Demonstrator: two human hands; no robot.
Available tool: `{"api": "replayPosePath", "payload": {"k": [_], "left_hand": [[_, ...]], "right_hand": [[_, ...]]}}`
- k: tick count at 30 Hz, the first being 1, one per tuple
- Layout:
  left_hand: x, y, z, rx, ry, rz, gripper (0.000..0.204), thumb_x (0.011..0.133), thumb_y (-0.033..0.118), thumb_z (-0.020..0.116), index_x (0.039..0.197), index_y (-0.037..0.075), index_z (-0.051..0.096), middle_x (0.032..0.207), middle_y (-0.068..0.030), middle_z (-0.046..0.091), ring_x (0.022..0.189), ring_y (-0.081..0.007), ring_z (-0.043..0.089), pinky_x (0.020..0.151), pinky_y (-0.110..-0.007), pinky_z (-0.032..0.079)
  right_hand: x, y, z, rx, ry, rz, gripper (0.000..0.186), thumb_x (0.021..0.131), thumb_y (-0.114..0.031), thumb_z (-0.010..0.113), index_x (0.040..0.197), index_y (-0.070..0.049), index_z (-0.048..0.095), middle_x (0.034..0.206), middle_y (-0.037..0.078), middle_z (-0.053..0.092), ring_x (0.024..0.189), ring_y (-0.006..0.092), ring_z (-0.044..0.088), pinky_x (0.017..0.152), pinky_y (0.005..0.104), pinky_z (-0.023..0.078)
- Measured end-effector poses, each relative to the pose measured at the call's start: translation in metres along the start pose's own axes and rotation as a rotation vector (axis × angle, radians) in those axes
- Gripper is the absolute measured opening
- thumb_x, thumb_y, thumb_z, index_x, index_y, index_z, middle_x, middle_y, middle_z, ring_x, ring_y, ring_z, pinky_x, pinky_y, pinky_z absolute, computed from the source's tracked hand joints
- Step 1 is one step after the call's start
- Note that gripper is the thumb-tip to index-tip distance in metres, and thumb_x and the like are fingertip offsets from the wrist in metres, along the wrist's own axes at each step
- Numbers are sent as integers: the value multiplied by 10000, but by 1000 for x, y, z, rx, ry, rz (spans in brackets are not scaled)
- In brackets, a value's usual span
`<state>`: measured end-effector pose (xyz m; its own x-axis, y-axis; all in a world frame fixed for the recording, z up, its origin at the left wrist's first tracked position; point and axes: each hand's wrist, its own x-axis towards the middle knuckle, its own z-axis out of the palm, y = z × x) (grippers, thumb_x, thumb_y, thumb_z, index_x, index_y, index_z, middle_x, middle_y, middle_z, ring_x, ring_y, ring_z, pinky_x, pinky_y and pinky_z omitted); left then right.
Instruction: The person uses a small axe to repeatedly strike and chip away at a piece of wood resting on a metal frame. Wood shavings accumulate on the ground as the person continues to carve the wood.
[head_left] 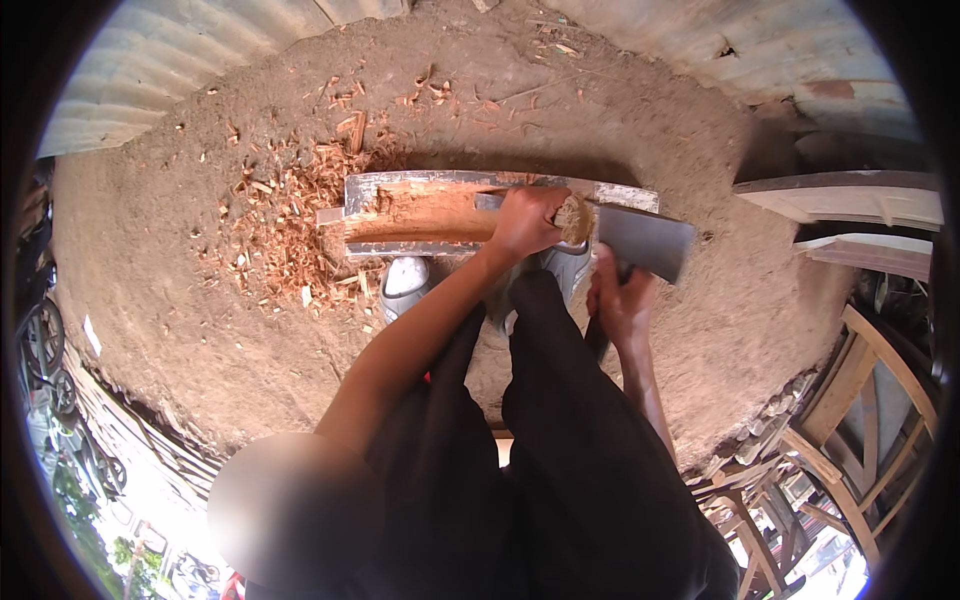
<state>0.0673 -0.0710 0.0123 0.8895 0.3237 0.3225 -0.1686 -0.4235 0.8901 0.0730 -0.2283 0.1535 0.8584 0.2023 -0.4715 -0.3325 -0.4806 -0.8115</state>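
My left hand (pixel 530 220) is closed around a roundish tan lump (pixel 574 219) with a rough surface; I cannot tell what it is. A short grey piece (pixel 488 202) shows just left of that hand, its other end hidden. In my right hand (pixel 626 300) is a cleaver-like tool with a broad grey blade (pixel 645 240) and a dark handle (pixel 597 338). The blade lies beside the lump, near the right end of a long wooden trough-like piece (pixel 425 210). Its hollow is reddish, its edges grey and worn. My left hand is above it.
Reddish wood shavings (pixel 290 215) are heaped at the trough's left end on the dirt floor (pixel 200 320). My grey shoes (pixel 402 285) stand at its near side. Corrugated sheets (pixel 190 70) border the far side. Curved boards (pixel 850 198) and wooden frames (pixel 865 390) stand at right.
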Motion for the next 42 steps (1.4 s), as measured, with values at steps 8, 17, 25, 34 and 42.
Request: {"api": "replayPosePath", "payload": {"k": [8,17,25,34,42], "left_hand": [[-1,0,3,31,-53,-11,203,643,111,747,800,95,620,734,-124,652,712,-362,679,611,-460,526],[-3,-4,2,80,-73,-14,186,666,144,756,797,98,631,735,-118,660,716,-358,681,608,-454,532],[1,2,-1,13,-45,-34,194,671,145,755,827,98,650,752,-133,663,730,-373,679,623,-462,533],[-1,-2,2,110,-95,-17,194,664,145,756,815,106,642,753,-120,668,726,-356,685,623,-450,539],[-1,-2,2,83,-73,-21,200,661,140,757,829,110,654,761,-116,676,728,-352,688,625,-445,544]], "right_hand": [[7,9,-1,27,4,-11,426,1073,-330,633,774,-36,556,584,10,524,444,95,509,406,290,392],[5,1,0,-53,-31,24,491,1080,-365,609,710,-47,555,523,13,501,414,113,496,405,290,377],[6,2,-5,75,66,-88,391,1079,-297,620,803,-29,548,559,6,509,427,112,499,405,293,392],[7,9,-11,-58,31,7,424,1078,-359,609,797,-43,568,578,9,511,438,99,504,405,289,385],[10,18,-8,2,-22,27,399,1065,-347,639,839,-29,553,570,11,507,432,100,509,401,297,395]]}}
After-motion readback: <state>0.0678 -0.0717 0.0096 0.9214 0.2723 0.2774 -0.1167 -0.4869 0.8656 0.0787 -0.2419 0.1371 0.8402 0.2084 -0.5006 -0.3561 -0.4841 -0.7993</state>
